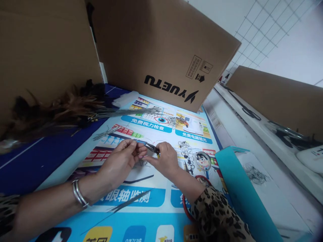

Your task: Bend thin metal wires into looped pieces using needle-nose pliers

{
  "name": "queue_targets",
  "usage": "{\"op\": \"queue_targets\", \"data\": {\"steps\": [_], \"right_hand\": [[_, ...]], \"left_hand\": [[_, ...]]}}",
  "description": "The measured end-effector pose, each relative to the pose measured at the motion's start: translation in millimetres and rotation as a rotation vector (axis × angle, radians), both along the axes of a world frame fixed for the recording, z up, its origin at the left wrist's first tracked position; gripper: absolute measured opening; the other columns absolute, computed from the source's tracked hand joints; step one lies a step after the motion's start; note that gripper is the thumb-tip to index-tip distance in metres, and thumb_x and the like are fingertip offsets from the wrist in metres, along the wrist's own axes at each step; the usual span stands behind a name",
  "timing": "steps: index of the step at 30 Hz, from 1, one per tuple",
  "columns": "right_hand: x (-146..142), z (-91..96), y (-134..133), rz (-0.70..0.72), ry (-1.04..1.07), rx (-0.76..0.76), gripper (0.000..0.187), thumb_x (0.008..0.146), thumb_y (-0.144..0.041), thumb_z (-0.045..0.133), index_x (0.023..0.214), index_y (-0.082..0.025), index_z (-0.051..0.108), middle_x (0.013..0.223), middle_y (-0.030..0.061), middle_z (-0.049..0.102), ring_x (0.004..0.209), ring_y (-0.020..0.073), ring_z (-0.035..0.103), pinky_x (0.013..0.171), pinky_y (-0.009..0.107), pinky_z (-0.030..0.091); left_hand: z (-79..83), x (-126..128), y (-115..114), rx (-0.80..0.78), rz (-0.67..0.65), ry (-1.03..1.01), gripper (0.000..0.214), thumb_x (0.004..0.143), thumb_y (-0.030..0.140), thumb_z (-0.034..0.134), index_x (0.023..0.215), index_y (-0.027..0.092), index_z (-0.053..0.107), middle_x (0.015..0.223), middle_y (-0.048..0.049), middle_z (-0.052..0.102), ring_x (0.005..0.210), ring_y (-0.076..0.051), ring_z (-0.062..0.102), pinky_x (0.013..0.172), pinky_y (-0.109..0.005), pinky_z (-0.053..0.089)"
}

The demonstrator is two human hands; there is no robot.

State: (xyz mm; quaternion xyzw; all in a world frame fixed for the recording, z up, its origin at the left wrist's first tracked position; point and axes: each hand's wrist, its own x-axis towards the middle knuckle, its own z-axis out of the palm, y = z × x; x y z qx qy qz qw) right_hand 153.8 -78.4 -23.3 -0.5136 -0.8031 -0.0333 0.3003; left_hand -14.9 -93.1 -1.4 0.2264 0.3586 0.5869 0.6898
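Holding pliers (152,147) above the printed sheet (156,173): right hand (167,159) closed round the handles. Left hand (122,160) just left of pliers, fingers curled; can't tell its hold. Clear ring (209,164) right of pliers, teal box (237,185) farther right.

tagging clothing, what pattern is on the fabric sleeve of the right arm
The right fabric sleeve has leopard print, dark spots on tan, seen in the head view.

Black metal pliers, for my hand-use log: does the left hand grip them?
No, the right hand is wrapped around the black metal pliers.
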Motion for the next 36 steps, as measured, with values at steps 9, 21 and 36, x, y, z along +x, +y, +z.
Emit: {"op": "queue_targets", "data": {"steps": [9,21,36], "right_hand": [[6,2.4,5,0.037,0.033,-0.084,0.048,0.077,-0.065,0.069,0.091,-0.02,0.056,0.083,0.0033,0.063,0.079,0.0185,0.059,0.069,0.028,0.044],[17,4.3,12,0.103,0.146,-0.142,0.044,0.074,-0.056,0.076,0.091,-0.02,0.056,0.078,-0.0011,0.058,0.068,0.0137,0.053,0.062,0.024,0.041],[20,16.7,14,0.14,0.567,-0.563,0.047,0.065,-0.058,0.077,0.08,-0.022,0.051,0.069,-0.0064,0.046,0.061,0.0106,0.039,0.059,0.023,0.036]], "left_hand": [[3.1,-3,2,-0.005,-0.021,0.084,0.015,0.086,0.025,0.069,0.081,0.019,0.057,0.081,-0.0024,0.066,0.076,-0.018,0.064,0.066,-0.031,0.055],[-3.9,-16,14,0.116,-0.161,0.367,0.028,0.081,0.044,0.072,0.076,0.019,0.059,0.064,0.001,0.061,0.057,-0.014,0.055,0.054,-0.023,0.042],[3.7,-15,12,0.073,-0.317,0.413,0.028,0.078,0.041,0.072,0.069,0.021,0.055,0.061,0.001,0.057,0.048,-0.012,0.045,0.044,-0.022,0.031]]}}
